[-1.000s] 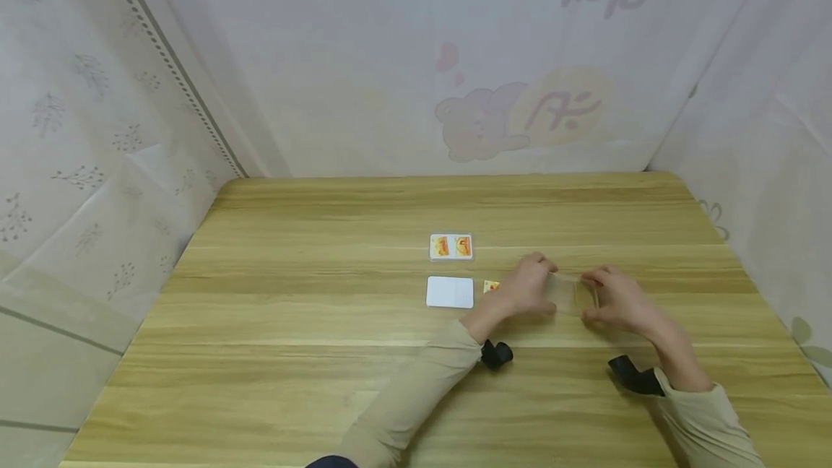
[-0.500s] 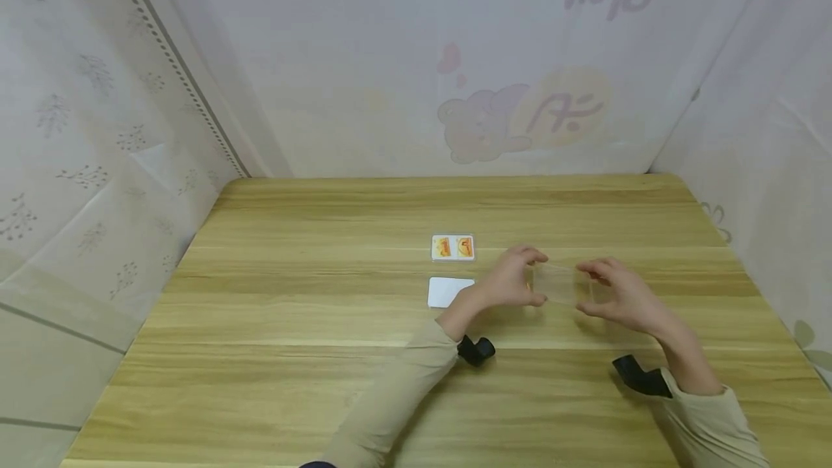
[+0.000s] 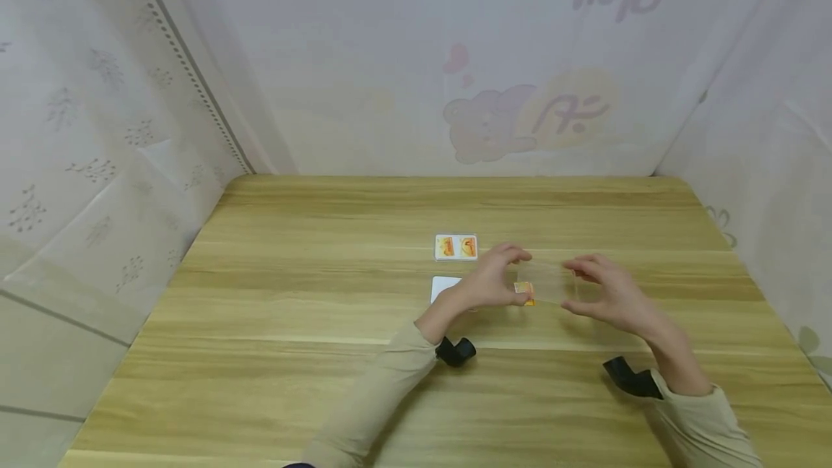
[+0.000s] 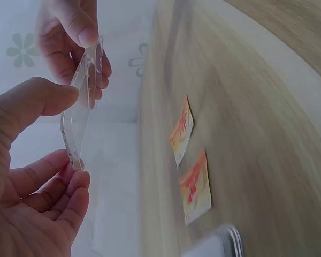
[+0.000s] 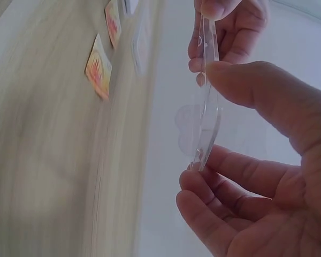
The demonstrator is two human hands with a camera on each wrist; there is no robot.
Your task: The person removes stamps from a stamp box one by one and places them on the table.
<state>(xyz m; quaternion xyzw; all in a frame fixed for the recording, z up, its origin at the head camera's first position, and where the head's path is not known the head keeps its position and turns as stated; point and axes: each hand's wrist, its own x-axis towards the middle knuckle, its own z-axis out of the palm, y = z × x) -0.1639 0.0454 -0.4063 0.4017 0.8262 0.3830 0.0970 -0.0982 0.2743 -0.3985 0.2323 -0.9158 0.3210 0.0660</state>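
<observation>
Both hands hold a thin clear plastic case [image 3: 546, 284] between them, raised over the table. My left hand [image 3: 490, 280] pinches its left end, thumb on the near edge and fingers on the far edge. The right hand [image 3: 614, 291] grips the opposite end in the same way. In the left wrist view, the case [image 4: 76, 126] stands edge-on and shows two clear layers. Beneath it on the table lie two small orange and yellow printed packets or cards, a farther one [image 4: 182, 131] and a nearer one [image 4: 196, 187].
A clear case with two orange pictures [image 3: 456, 246] lies farther back on the wooden table [image 3: 312, 273]. In front of it is a white rectangular piece [image 3: 445, 287], partly hidden by the left hand. A patterned cloth [image 3: 364, 92] hangs behind the table.
Both hands have moved left with the clear case, lifting it slightly. The left forearm now covers more of the white piece.
</observation>
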